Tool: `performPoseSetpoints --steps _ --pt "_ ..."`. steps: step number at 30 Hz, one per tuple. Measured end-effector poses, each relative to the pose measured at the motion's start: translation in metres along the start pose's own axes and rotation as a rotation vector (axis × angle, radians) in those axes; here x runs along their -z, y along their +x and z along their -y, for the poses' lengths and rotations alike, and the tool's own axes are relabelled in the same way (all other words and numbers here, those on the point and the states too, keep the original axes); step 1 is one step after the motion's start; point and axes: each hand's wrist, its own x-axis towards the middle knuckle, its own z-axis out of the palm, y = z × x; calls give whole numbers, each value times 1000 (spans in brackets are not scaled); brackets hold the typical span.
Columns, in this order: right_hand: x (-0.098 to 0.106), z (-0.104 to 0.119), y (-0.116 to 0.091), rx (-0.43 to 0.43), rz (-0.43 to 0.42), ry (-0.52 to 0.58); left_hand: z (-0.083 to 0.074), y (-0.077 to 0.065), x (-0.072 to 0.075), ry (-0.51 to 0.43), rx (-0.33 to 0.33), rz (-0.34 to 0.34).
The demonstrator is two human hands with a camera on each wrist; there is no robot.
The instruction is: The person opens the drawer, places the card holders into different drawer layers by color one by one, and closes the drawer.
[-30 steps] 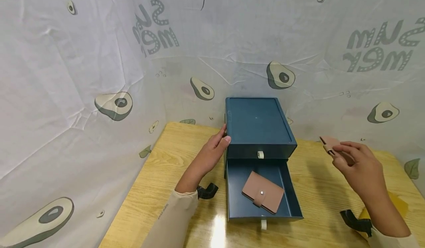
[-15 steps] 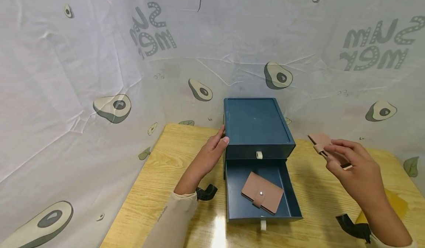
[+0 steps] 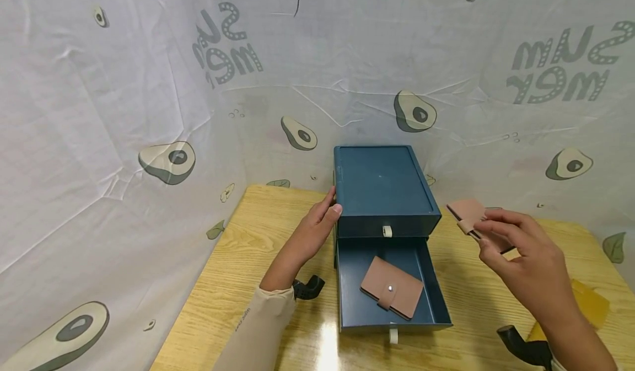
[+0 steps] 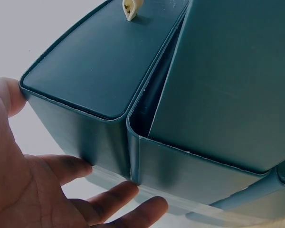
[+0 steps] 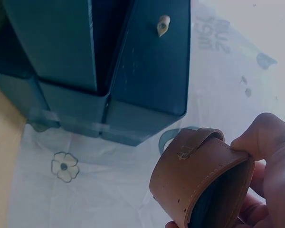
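A blue drawer cabinet (image 3: 384,181) stands on the table with a lower drawer (image 3: 349,283) pulled out. Inside that drawer a pink card holder (image 3: 394,291) with a snap strap lies flat and at an angle. My left hand (image 3: 315,230) rests against the cabinet's left side, thumb at its front corner and fingers along the wall. To the right of the cabinet, above the table, my right hand (image 3: 528,252) pinches a second pink card holder (image 3: 466,211) between thumb and fingers. In the right wrist view this card holder (image 5: 180,180) is bowed, with its strap and one gaping edge visible.
A yellow flat item (image 3: 590,302) lies on the wooden table (image 3: 238,266) at the right, partly behind my right forearm. A white cloth (image 3: 307,57) printed with avocados hangs behind and to the left. The upper drawer's pull tab (image 3: 387,231) faces me.
My right hand has moved left toward the cabinet with the card holder. The left hand, the drawer and the card holder inside it have stayed in place.
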Motion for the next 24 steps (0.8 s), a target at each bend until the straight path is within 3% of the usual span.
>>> performPoseSetpoints --steps 17,24 --pt "-6 36 -7 117 15 26 0 1 0 -4 -13 4" --pt "-8 46 -10 192 20 94 1 1 0 -6 -7 5"
